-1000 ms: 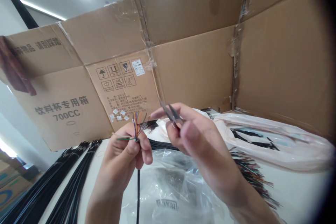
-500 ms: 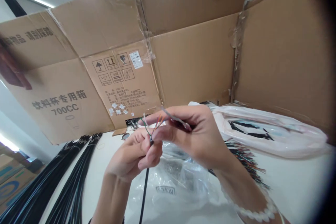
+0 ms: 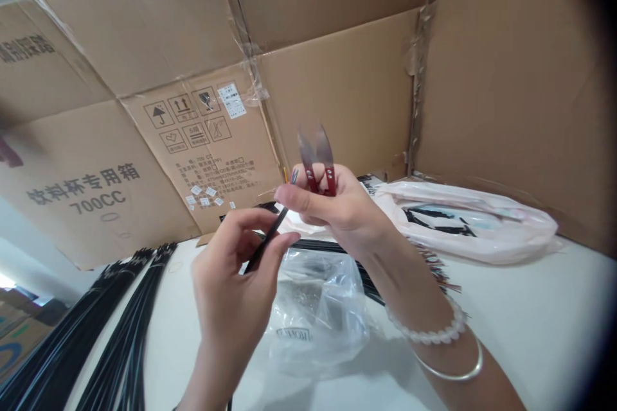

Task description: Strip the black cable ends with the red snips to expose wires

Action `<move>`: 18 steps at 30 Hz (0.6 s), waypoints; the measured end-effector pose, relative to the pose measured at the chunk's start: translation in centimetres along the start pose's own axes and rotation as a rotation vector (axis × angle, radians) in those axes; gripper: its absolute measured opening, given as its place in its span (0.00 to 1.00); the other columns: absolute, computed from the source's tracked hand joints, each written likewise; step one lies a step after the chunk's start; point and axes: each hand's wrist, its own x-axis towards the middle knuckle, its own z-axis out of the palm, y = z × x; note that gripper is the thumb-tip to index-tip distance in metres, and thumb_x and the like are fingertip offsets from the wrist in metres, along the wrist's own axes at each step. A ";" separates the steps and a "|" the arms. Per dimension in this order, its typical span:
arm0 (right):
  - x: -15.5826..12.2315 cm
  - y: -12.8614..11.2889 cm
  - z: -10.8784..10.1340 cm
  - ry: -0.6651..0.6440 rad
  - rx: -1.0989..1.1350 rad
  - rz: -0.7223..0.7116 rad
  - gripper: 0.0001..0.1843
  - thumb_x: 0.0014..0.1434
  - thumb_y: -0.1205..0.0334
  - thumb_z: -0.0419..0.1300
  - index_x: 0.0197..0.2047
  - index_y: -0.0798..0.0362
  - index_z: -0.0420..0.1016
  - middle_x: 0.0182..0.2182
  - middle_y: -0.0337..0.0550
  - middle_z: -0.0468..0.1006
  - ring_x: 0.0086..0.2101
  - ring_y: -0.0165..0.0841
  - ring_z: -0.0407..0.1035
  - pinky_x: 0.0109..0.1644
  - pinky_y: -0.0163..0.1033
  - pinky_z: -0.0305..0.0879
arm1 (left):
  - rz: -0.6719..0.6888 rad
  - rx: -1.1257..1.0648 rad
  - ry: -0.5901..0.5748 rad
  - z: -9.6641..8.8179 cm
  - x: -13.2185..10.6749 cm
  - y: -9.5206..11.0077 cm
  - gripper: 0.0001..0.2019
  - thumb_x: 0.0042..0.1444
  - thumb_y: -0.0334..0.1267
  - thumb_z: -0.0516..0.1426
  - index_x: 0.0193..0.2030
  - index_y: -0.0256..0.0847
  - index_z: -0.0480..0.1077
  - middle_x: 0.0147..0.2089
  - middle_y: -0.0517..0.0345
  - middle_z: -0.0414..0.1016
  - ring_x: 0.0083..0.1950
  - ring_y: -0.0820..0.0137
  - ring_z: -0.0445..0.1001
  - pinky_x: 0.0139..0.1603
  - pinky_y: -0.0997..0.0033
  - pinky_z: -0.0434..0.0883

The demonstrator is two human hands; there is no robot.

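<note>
My left hand [image 3: 229, 282] is closed around a black cable [image 3: 265, 245], which slants up toward my right hand [image 3: 344, 212]. From the cable's upper end stick short coloured wires [image 3: 291, 175], orange and blue-grey among them. My right thumb and forefinger close near that end. The same hand also holds a pair of thread snips [image 3: 324, 149] with red handles, its two blades pointing up and spread apart, clear of the wires. The grip ends of the snips are hidden in the palm.
Bundles of black cables [image 3: 125, 321] lie on the left of the white table [image 3: 178, 347]. A clear plastic bag [image 3: 318, 314] is below my hands. To the right are a pale bag [image 3: 511, 237] with black pieces and frayed coloured wire ends [image 3: 436, 268]. Cardboard walls [image 3: 337, 90] stand behind.
My right hand has turned, and the snips' blades now show upright. My left hand has come lower and nearer, with the cable tilted. The wires stand bunched instead of fanned out.
</note>
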 end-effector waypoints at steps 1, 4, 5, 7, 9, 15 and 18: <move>-0.1 -0.1 0.2 0.012 0.004 -0.017 0.27 0.44 0.65 0.75 0.18 0.55 0.56 0.17 0.26 0.53 0.19 0.16 0.48 0.19 0.25 0.46 | 0.104 0.118 0.106 0.2 -0.4 -0.1 0.07 0.52 0.37 0.67 0.37 0.45 0.75 0.29 0.66 0.76 0.25 0.80 0.70 0.25 0.81 0.66; -0.7 -0.5 1.0 0.014 0.029 -0.035 0.23 0.48 0.65 0.73 0.19 0.55 0.60 0.17 0.27 0.56 0.18 0.17 0.53 0.20 0.25 0.51 | 0.362 0.273 0.255 0.7 -1.3 -0.9 0.12 0.51 0.29 0.66 0.42 0.45 0.78 0.33 0.65 0.81 0.31 0.76 0.78 0.34 0.78 0.73; -0.9 -0.7 1.2 0.024 0.030 -0.032 0.21 0.49 0.65 0.73 0.19 0.54 0.62 0.17 0.27 0.59 0.19 0.18 0.56 0.21 0.25 0.54 | 0.428 0.292 0.278 0.8 -1.4 -1.1 0.14 0.51 0.26 0.66 0.44 0.44 0.78 0.34 0.64 0.83 0.32 0.76 0.79 0.36 0.79 0.74; -1.2 -1.0 1.7 0.064 0.006 -0.027 0.18 0.49 0.64 0.72 0.20 0.54 0.66 0.17 0.29 0.63 0.19 0.20 0.61 0.22 0.27 0.61 | 0.516 0.307 0.315 1.0 -1.4 -1.3 0.17 0.50 0.23 0.65 0.46 0.42 0.78 0.35 0.63 0.83 0.32 0.76 0.80 0.37 0.80 0.74; -1.4 -1.2 2.0 0.105 -0.045 -0.021 0.14 0.51 0.64 0.71 0.21 0.54 0.70 0.18 0.30 0.67 0.20 0.22 0.63 0.23 0.28 0.64 | 0.518 0.274 0.326 1.3 -1.3 -1.3 0.15 0.52 0.22 0.64 0.45 0.40 0.77 0.34 0.64 0.83 0.30 0.78 0.79 0.35 0.82 0.74; -2.2 -1.7 2.6 0.047 -0.018 0.025 0.06 0.58 0.67 0.65 0.28 0.52 0.78 0.28 0.34 0.80 0.28 0.22 0.72 0.33 0.26 0.72 | 0.563 0.154 0.429 2.1 -1.2 -1.9 0.05 0.59 0.26 0.57 0.38 0.36 0.75 0.25 0.66 0.78 0.24 0.81 0.74 0.29 0.84 0.72; -2.5 -1.7 3.0 0.020 0.020 0.080 0.07 0.51 0.69 0.70 0.26 0.53 0.76 0.23 0.32 0.76 0.26 0.22 0.71 0.33 0.27 0.71 | 0.536 0.149 0.488 2.2 -1.3 -2.5 0.07 0.60 0.35 0.58 0.31 0.37 0.73 0.23 0.65 0.75 0.22 0.81 0.71 0.26 0.83 0.69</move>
